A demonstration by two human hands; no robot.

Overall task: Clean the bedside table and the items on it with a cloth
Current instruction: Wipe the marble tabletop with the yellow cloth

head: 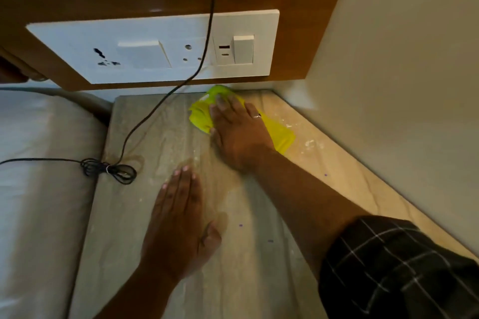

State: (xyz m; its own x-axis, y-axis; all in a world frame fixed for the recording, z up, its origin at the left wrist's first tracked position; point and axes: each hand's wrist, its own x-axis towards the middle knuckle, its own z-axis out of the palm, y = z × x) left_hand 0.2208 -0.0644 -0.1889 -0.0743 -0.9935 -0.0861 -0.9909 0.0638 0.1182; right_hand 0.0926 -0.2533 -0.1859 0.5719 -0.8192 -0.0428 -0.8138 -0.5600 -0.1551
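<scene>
Head view, looking down: the right hand (pixel 239 132), fingers flat and together, presses a yellow cloth (pixel 204 114) onto the bedside table (pixel 259 280) at its far edge, below a wall socket panel (pixel 155 46). The left hand (pixel 178 225) rests flat, fingers spread, holding nothing. White specks (pixel 312 144) (probably dust) remain near the wall; a black cable (pixel 114 169) lies unwiped, so cleaning looks partway done.

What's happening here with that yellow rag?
A person is wiping the bedside table. The right hand presses a yellow cloth flat near the back corner, while the left hand rests flat on the top. White specks remain by the wall, and a black cable lies at the left edge.
</scene>
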